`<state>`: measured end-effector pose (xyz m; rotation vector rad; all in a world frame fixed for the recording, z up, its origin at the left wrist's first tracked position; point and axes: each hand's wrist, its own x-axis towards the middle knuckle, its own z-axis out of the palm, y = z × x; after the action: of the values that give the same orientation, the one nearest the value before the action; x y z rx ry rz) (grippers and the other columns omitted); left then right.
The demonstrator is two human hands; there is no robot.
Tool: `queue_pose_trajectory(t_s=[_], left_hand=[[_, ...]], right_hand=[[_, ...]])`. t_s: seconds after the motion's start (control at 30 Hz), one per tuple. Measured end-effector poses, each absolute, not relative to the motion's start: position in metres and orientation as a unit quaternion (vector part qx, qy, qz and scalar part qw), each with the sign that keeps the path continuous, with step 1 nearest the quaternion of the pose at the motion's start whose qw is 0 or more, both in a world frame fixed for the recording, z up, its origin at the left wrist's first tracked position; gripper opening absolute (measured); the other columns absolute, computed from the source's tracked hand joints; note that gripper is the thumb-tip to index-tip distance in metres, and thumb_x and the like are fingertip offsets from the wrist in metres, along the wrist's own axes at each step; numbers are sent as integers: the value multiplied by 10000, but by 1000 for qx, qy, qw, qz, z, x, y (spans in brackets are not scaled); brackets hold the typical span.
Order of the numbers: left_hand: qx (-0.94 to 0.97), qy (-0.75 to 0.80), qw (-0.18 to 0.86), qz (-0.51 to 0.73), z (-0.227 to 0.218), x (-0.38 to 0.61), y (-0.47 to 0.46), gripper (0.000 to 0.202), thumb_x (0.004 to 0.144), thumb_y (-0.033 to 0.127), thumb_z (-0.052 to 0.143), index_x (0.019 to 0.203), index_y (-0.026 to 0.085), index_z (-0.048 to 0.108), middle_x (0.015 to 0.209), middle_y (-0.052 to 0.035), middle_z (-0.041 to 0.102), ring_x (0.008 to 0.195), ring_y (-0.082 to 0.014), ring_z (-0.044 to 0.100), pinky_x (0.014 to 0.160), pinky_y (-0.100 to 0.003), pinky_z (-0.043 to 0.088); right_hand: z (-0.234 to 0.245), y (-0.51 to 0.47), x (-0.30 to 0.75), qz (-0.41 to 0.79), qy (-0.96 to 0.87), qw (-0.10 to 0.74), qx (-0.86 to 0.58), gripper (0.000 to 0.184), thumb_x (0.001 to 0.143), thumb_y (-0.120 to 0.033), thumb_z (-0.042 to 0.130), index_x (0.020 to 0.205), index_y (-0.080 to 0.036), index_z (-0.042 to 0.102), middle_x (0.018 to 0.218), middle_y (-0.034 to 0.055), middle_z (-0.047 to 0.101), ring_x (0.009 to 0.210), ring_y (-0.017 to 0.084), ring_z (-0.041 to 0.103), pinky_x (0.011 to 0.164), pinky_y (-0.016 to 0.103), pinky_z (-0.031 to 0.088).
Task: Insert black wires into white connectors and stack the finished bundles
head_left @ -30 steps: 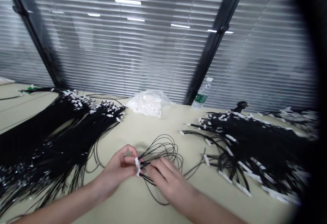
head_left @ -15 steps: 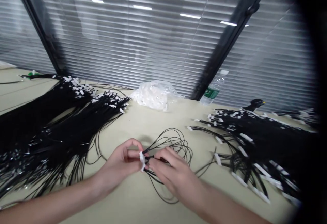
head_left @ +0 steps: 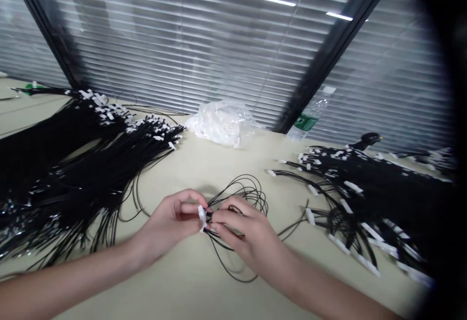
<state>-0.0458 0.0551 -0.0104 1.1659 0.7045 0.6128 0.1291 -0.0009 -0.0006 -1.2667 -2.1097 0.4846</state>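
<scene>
Between the fingers of my left hand [head_left: 178, 215] is a small white connector [head_left: 202, 218], held upright above the table. Thin black wires [head_left: 251, 191] run out of its right side and loop behind and below my other hand. My right hand [head_left: 244, 230] is closed close beside the connector, pinching the black wires near where they enter it. Its fingertips hide part of the wires, so I cannot tell how many they grip.
Thick piles of black wires with white ends lie to the left [head_left: 95, 179] and right [head_left: 386, 179]. A clear bag of white parts [head_left: 224, 123] and a green-labelled bottle [head_left: 307, 119] stand at the back of the pale table [head_left: 175, 286], before window blinds [head_left: 175, 33].
My right fingers have shifted slightly up and closer to the connector, and the wire loops have moved a little. The camera view has tilted down slightly. My left hand keeps its hold.
</scene>
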Motion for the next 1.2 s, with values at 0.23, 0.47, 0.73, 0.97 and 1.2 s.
queue_pose_trajectory(t_s=[0.23, 0.47, 0.73, 0.97, 1.2], left_hand=[[533, 316, 737, 270, -10, -45, 57, 166, 727, 87, 599, 839, 175, 514, 726, -15, 689, 713, -139, 615, 702, -256, 411], [515, 302, 764, 245, -6, -46, 56, 205, 695, 43, 592, 824, 178, 508, 683, -1, 675, 690, -146, 618, 683, -267, 419], [513, 312, 770, 216, -4, -48, 54, 214, 676, 49, 616, 803, 180, 503, 724, -21, 698, 661, -137, 615, 640, -250, 415], [502, 324, 771, 222, -4, -48, 55, 214, 674, 38, 610, 798, 185, 517, 668, 4, 677, 681, -155, 625, 683, -277, 429], [519, 331, 756, 223, -6, -49, 57, 209, 676, 52, 623, 792, 179, 504, 703, -19, 688, 648, -132, 601, 678, -281, 435]], right_hand=[[9, 2, 129, 150, -827, 253, -479, 124, 868, -149, 455, 804, -177, 557, 807, 6, 489, 779, 112, 455, 682, 231, 381], [17, -6, 127, 163, -818, 233, -501, 117, 860, -148, 454, 774, -181, 525, 806, -9, 484, 746, 100, 463, 654, 233, 387], [21, -19, 129, 151, -831, 186, -503, 153, 837, -86, 430, 779, -178, 538, 795, 13, 490, 731, 122, 459, 646, 247, 413], [15, -18, 128, 123, -835, 177, -506, 158, 867, -119, 397, 810, -174, 534, 816, 29, 493, 769, 153, 439, 681, 298, 405], [16, -18, 130, 150, -797, 277, -515, 126, 844, -110, 442, 805, -182, 538, 796, 11, 488, 734, 125, 433, 642, 260, 377]])
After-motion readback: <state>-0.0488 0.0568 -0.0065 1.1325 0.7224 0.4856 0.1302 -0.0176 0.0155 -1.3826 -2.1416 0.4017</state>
